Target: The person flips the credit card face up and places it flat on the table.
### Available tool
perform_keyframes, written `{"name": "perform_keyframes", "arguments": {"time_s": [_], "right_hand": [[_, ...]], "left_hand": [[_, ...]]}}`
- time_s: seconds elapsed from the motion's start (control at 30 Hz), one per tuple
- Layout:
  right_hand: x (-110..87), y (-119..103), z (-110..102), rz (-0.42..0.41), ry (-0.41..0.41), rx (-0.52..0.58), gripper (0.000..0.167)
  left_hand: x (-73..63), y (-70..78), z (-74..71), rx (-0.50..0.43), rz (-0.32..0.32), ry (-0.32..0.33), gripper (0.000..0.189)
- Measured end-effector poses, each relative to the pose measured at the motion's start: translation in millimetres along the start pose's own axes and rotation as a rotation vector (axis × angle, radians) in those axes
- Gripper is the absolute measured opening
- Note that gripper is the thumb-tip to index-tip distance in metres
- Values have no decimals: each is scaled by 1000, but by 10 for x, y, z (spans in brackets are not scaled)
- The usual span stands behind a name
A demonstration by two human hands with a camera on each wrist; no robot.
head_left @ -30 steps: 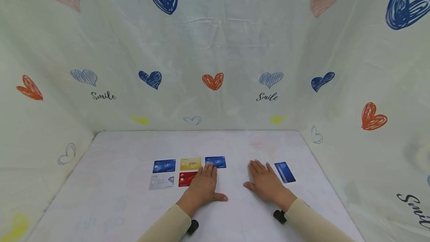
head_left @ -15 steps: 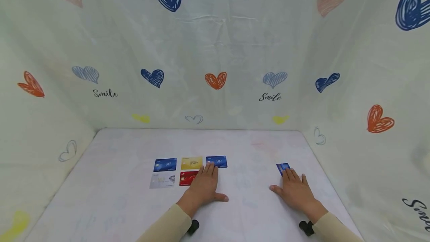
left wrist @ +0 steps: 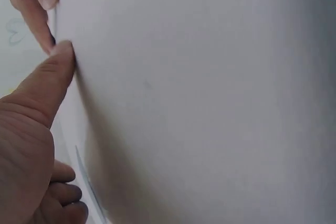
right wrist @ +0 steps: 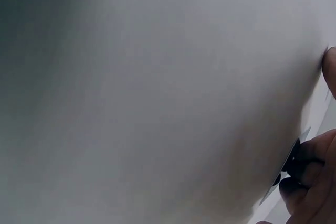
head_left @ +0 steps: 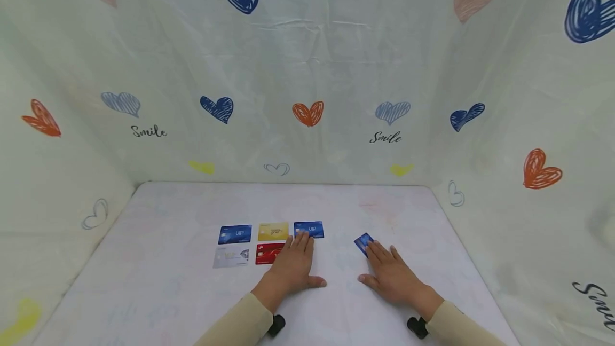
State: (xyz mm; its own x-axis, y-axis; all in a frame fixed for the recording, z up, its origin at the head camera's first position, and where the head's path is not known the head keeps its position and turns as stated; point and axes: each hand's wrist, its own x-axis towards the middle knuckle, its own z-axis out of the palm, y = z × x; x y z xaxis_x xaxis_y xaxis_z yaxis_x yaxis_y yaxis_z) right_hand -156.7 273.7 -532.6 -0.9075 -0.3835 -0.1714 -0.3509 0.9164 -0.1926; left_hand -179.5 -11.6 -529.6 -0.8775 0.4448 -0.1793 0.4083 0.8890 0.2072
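Observation:
My left hand [head_left: 292, 268] lies palm down with straight fingers, fingertips over the lower edge of a blue VIP card [head_left: 314, 228]. It also covers part of a red card [head_left: 267, 253]. To the right, my right hand [head_left: 395, 276] is flat, its fingertips pressing on another blue card [head_left: 362, 241] that lies slantwise and is partly hidden. Both thumbs are spread inward. In the right wrist view this card [right wrist: 275, 179] shows edge-on under the fingertips. A card edge [left wrist: 89, 184] also appears near the left fingers in the left wrist view.
Left of my left hand lie a yellow card [head_left: 273, 231], a second blue VIP card [head_left: 234, 234] and a silver card [head_left: 231, 256], set in rows. The white tabletop [head_left: 158, 282] meets heart-patterned cloth walls [head_left: 336, 68] behind and at both sides.
My right hand first moved right onto the loose blue card, then slid left with it, so the card now lies closer to the rows and is turned. The left hand stayed in place.

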Motion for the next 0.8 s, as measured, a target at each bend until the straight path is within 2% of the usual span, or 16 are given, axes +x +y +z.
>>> {"name": "perform_keyframes", "arguments": {"time_s": [0.2,0.37,0.57,0.8], "right_hand": [[78,-302,103,-164,-46,-19,84],[98,-495,107,-273,-101,-43,81],[102,-524,89,-284,-143,-61,81],[90,-489,114,-248,-101,-67,88]], "left_hand": [[-138,107,-29,-18,136,-47,89],[-259,160,-26,-25,204,-107,87],[-346,174,13,8,218,-149,86],[-362,197,21,26,180,-141,92]]}}
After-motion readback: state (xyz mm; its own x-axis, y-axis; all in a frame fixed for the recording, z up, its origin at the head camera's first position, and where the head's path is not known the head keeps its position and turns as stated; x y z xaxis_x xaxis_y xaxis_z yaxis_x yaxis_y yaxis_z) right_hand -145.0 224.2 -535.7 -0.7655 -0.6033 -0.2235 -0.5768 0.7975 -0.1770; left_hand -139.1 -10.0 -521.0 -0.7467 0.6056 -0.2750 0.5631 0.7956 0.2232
